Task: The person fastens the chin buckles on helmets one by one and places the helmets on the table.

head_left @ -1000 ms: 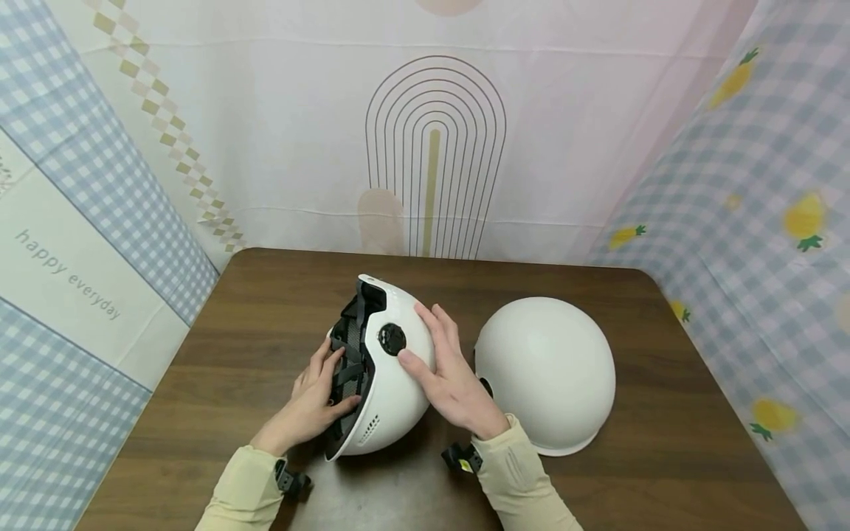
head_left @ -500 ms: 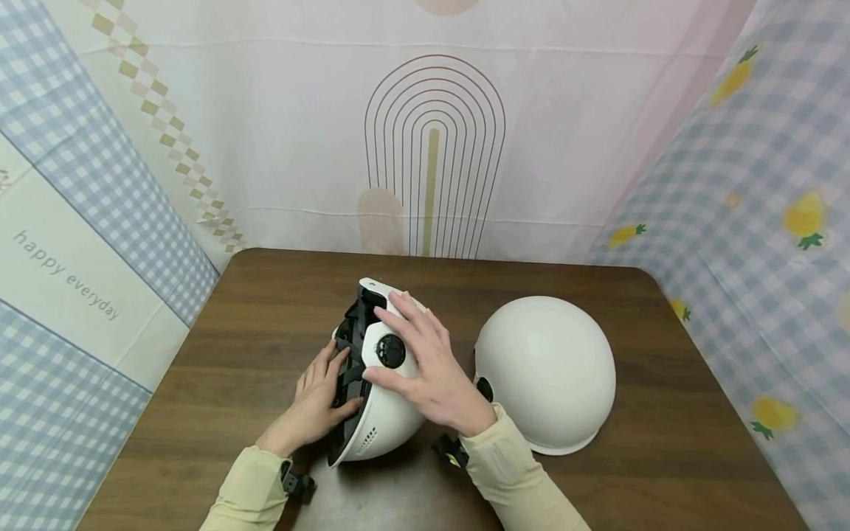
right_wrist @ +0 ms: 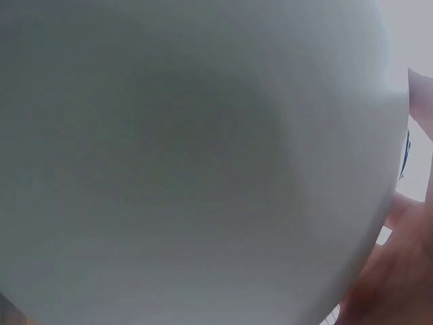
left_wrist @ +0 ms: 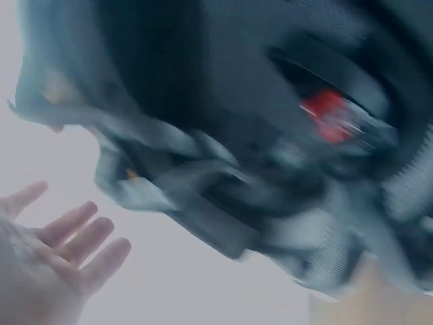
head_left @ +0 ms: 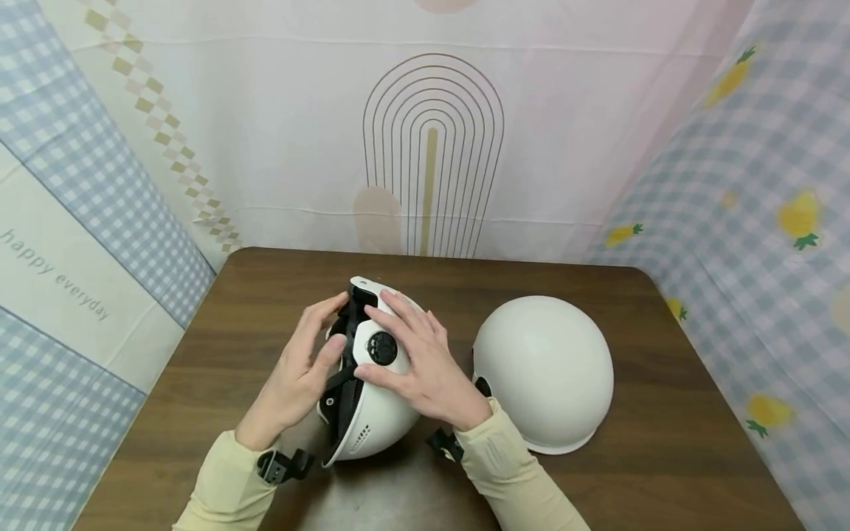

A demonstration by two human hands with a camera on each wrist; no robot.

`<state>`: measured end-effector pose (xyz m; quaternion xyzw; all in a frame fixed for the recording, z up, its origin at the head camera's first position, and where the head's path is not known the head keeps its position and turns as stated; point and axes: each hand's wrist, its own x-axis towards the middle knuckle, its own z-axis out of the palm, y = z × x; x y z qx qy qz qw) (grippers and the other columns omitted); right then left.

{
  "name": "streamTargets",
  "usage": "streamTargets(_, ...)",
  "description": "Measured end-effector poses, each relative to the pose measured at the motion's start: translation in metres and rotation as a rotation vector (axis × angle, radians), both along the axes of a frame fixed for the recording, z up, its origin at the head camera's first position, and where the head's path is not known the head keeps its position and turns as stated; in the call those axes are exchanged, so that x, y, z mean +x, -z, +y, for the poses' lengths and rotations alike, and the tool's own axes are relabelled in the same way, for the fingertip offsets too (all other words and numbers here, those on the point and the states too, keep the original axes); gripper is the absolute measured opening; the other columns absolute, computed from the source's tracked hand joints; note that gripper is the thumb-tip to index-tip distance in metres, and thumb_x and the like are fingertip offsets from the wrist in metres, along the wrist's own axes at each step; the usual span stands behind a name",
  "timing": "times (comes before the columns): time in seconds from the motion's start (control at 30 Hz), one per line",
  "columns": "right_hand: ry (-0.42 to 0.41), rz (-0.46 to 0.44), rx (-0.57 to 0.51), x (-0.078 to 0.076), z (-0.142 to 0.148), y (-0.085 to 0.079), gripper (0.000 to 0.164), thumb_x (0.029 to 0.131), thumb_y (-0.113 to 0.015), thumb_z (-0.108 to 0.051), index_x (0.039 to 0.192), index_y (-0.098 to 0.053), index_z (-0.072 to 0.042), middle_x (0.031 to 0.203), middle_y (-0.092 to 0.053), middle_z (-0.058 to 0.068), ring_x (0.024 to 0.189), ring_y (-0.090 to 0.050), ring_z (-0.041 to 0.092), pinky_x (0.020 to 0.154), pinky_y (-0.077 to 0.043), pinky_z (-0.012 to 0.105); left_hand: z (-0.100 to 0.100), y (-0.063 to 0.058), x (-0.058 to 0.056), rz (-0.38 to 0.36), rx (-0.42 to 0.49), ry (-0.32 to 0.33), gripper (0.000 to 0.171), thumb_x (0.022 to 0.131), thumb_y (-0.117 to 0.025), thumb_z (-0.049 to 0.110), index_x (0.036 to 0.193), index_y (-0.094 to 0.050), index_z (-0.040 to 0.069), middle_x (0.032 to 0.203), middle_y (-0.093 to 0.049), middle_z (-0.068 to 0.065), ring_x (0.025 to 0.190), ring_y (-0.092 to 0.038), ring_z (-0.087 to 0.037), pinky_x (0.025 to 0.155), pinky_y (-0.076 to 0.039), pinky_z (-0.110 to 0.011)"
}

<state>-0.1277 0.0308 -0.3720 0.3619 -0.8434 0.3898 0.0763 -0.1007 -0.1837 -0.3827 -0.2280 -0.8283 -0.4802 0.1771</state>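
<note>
A white helmet (head_left: pixel 385 413) lies tipped on the table, its black-lined opening facing left and a round black vent (head_left: pixel 382 348) on its side. My right hand (head_left: pixel 425 369) rests on the shell, fingers extended over its side and thumb just below the vent. In the right wrist view the shell (right_wrist: pixel 203 169) fills most of the picture. My left hand (head_left: pixel 292 376) is at the opening, fingers near the upper rim; the left wrist view shows its fingers spread, apart from the liner. Blurred inside are dark straps (left_wrist: pixel 331 237) and a red part (left_wrist: pixel 329 116).
A second white helmet (head_left: pixel 544 369) stands dome up on the wooden table (head_left: pixel 664 442), just right of my right wrist. A patterned cloth (head_left: pixel 299 133) hangs behind the table's back edge. Checked cloth (head_left: pixel 730 295) drapes along the right side.
My left hand has come off the inner straps and risen towards the upper rim. My right hand has slid left over the shell to the vent. The helmet has shifted slightly left.
</note>
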Motion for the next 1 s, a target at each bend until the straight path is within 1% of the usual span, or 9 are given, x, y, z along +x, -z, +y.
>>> streamTargets(0.07,0.003,-0.005,0.013,-0.001,0.001,0.000,0.071,0.088,-0.062,-0.057,0.150,-0.037,-0.033,0.158,-0.024,-0.007,0.145,-0.017,0.011,0.108,-0.011,0.064,0.007,-0.011,0.001,0.051,-0.009,0.063,0.051,0.097,-0.057,0.009,0.146,-0.043,0.010,0.138,-0.049,-0.005,0.122,-0.048,-0.023,0.103,-0.034,-0.029)
streamTargets(0.13,-0.003,-0.011,0.031,-0.001,0.003,0.000,0.074,0.089,-0.060,-0.060,0.152,-0.032,-0.034,0.159,-0.022,-0.007,0.146,-0.015,0.013,0.107,-0.012,0.065,0.012,-0.017,0.002,0.069,-0.004,0.107,0.049,0.094,-0.062,0.005,0.142,-0.049,0.008,0.132,-0.055,-0.004,0.119,-0.052,-0.021,0.102,-0.036,-0.026)
streamTargets(0.27,-0.028,-0.044,0.054,-0.002,0.008,-0.002,0.080,0.089,-0.056,-0.063,0.155,-0.024,-0.031,0.160,-0.017,-0.009,0.147,-0.010,0.016,0.109,-0.010,0.064,0.019,-0.022,0.006,0.025,0.023,0.099,0.041,0.091,-0.067,0.003,0.131,-0.061,0.009,0.121,-0.063,0.000,0.104,-0.059,-0.015,0.091,-0.044,-0.023)
streamTargets(0.4,-0.015,-0.114,0.054,-0.002,0.014,-0.001,0.088,0.086,-0.060,-0.064,0.156,-0.018,-0.030,0.161,-0.011,-0.010,0.148,-0.006,0.017,0.111,-0.009,0.062,0.023,-0.024,0.007,-0.029,0.050,0.085,0.036,0.091,-0.068,0.006,0.127,-0.063,0.010,0.115,-0.065,0.002,0.095,-0.062,-0.013,0.080,-0.048,-0.025)
streamTargets(0.57,0.087,-0.334,0.025,-0.003,0.022,0.013,0.094,0.082,-0.063,-0.067,0.154,-0.009,-0.042,0.161,-0.003,-0.009,0.147,-0.006,0.022,0.108,-0.020,0.062,0.024,-0.025,0.010,-0.108,0.127,0.102,0.034,0.093,-0.065,0.006,0.126,-0.062,0.010,0.118,-0.064,0.001,0.094,-0.064,-0.015,0.078,-0.050,-0.024)
streamTargets(0.63,0.104,-0.414,-0.007,-0.005,0.026,0.020,0.094,0.083,-0.064,-0.065,0.154,-0.007,-0.042,0.161,-0.003,-0.006,0.146,-0.010,0.023,0.107,-0.025,0.060,0.024,-0.025,0.011,-0.146,0.174,0.120,0.034,0.093,-0.064,0.004,0.127,-0.062,0.009,0.121,-0.062,-0.001,0.097,-0.065,-0.017,0.081,-0.050,-0.023)
streamTargets(0.7,0.100,-0.464,-0.047,-0.007,0.031,0.027,0.093,0.085,-0.063,-0.060,0.155,-0.006,-0.039,0.160,-0.006,-0.003,0.144,-0.015,0.023,0.107,-0.028,0.057,0.024,-0.025,0.011,-0.178,0.209,0.136,0.034,0.094,-0.063,0.004,0.127,-0.061,0.008,0.124,-0.061,-0.003,0.100,-0.065,-0.018,0.083,-0.050,-0.024)
streamTargets(0.8,0.066,-0.532,-0.111,-0.010,0.036,0.037,0.089,0.091,-0.060,-0.053,0.156,-0.004,-0.032,0.159,-0.009,0.000,0.143,-0.019,0.021,0.110,-0.025,0.053,0.022,-0.024,0.012,-0.212,0.249,0.152,0.033,0.094,-0.063,0.004,0.127,-0.061,0.007,0.125,-0.060,-0.006,0.100,-0.065,-0.018,0.083,-0.051,-0.024)
streamTargets(1.0,0.022,-0.710,-0.240,-0.013,0.040,0.054,0.078,0.099,-0.048,-0.048,0.156,0.001,-0.026,0.160,-0.007,0.004,0.145,-0.014,0.021,0.113,-0.020,0.051,0.020,-0.023,0.011,-0.242,0.299,0.145,0.032,0.093,-0.063,0.001,0.125,-0.062,0.003,0.120,-0.063,-0.013,0.094,-0.066,-0.014,0.080,-0.052,-0.023)
